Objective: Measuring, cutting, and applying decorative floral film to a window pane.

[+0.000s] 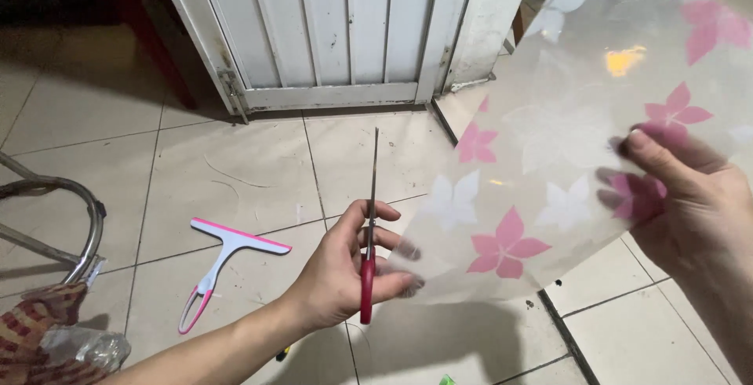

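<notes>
Head view: my left hand [345, 271] grips red-handled scissors [369, 236], blades shut and pointing up, fingers [396, 283] also pinching the lower corner of a translucent film sheet [549, 157] printed with pink and white flowers; right hand [690, 197] pinches the sheet's right edge, thumb in front, fingers behind; sheet held in the air above the tiled floor [235, 165]; a pink-and-white squeegee [227, 259] lies on the floor near the white door [337, 32]. I judge a clean cut wants the film taut and the blades opened square to the edge.
</notes>
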